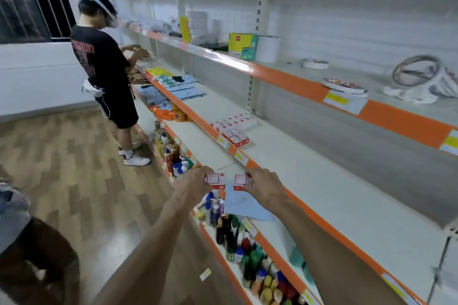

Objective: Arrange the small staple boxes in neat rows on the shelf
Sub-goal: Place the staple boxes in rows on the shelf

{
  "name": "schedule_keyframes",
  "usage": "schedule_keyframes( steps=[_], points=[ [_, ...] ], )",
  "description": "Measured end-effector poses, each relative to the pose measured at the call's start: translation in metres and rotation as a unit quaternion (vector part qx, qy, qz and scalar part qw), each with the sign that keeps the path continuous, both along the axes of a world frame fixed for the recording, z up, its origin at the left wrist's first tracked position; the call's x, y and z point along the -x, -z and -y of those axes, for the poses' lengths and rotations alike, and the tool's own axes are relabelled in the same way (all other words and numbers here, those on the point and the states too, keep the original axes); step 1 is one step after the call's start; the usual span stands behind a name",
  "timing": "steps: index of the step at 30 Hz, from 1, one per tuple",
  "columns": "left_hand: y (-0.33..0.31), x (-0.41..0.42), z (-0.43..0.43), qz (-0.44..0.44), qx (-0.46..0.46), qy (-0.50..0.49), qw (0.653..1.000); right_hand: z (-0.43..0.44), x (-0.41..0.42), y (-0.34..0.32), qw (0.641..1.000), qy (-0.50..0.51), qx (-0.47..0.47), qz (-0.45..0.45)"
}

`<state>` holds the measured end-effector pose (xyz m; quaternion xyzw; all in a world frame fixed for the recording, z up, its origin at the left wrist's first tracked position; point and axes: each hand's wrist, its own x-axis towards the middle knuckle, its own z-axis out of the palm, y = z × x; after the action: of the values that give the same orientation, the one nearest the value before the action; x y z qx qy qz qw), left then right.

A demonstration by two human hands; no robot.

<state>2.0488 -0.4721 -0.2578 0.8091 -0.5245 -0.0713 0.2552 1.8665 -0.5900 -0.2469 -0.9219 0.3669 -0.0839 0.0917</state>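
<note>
Head view: the person is standing at the front edge of the shelf [327, 195], both arms reaching out toward it.
Left hand [194, 182]: it is pinching one small staple box [215, 179] by its left end, fingers curled over the top; the thumb is hidden.
Right hand [266, 187]: it is pinching a second staple box [241, 181] by its right end, fingers pressed close together.
Where the boxes are: both are hanging in the air just off the shelf's orange front edge, near each other but apart, labels facing up.
Why held so: gripping the outer ends is probably leaving the inner ends free to butt together in a row.
Placed boxes [234, 129]: they are sitting in rows further along the same shelf, near its front edge, likely the pattern being extended.
Below: bottles [238, 238] are crowding the lower shelf.
</note>
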Motion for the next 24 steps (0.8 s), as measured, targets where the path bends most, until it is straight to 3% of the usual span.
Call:
schedule_keyframes(
  steps=[13,24],
  points=[
    [-0.011,-0.193,0.161,0.035,-0.026,0.015,0.999,0.168,-0.180,0.007,0.996,0.025,-0.050,0.076],
    [-0.007,-0.235,0.317,0.018,-0.042,0.147,0.988,0.270,-0.217,0.020,0.988,0.106,-0.080,0.082]
  ],
)
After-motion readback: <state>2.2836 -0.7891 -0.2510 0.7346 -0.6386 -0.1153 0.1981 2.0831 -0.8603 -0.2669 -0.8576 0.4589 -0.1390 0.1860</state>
